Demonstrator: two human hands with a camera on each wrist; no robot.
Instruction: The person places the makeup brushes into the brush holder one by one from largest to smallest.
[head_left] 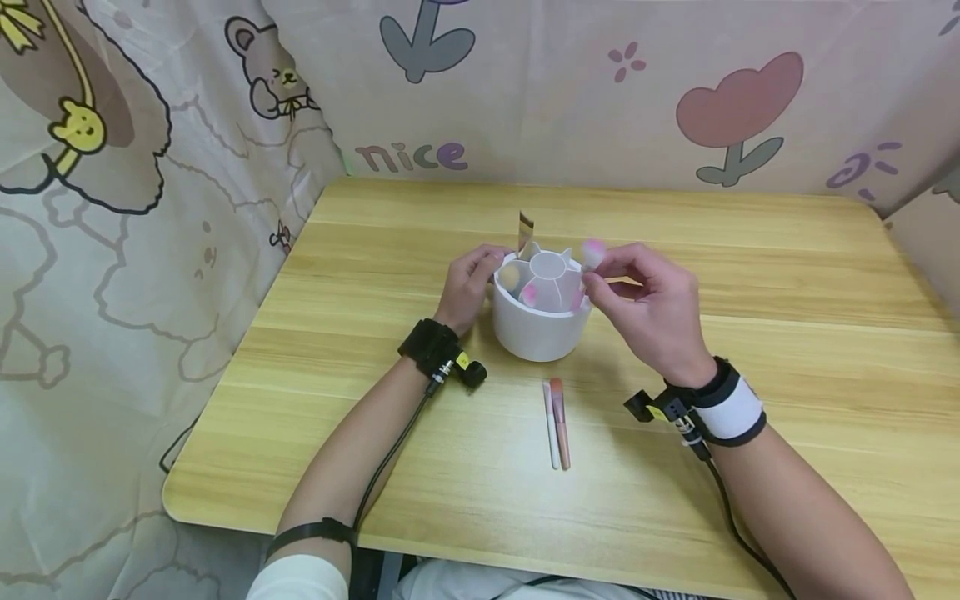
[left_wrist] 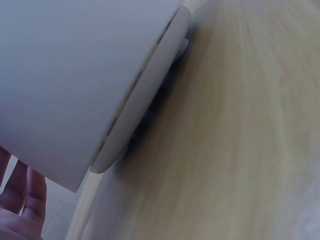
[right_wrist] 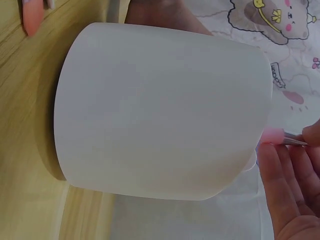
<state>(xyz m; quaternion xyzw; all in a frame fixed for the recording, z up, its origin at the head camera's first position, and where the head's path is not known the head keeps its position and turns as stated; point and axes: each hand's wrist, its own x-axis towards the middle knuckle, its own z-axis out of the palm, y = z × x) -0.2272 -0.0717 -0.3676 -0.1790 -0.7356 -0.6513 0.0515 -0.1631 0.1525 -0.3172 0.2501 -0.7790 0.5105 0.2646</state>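
Note:
A white round makeup brush holder (head_left: pixel 536 333) with a divided, cat-eared insert (head_left: pixel 548 265) stands on the table. My left hand (head_left: pixel 467 287) grips its left side near the rim; in the left wrist view some fingers (left_wrist: pixel 32 195) show beyond the wall. At the right rim, my right hand (head_left: pixel 652 300) pinches a makeup brush with a pink-and-white head (head_left: pixel 594 252). The right wrist view shows its pink handle (right_wrist: pixel 272 135) and silver ferrule (right_wrist: pixel 292 140), the handle's lower end hidden by the holder. Brush heads, one yellowish (head_left: pixel 509 277) and one pink (head_left: pixel 529 294), sit inside.
A white-handled thin brush (head_left: pixel 551 425) and a pink brush (head_left: pixel 560 425) lie side by side on the wooden table (head_left: pixel 787 375), in front of the holder. A brown-tipped flat brush (head_left: pixel 525 232) rises at the holder's back. Printed curtains (head_left: pixel 562 100) hang behind the table and on the left.

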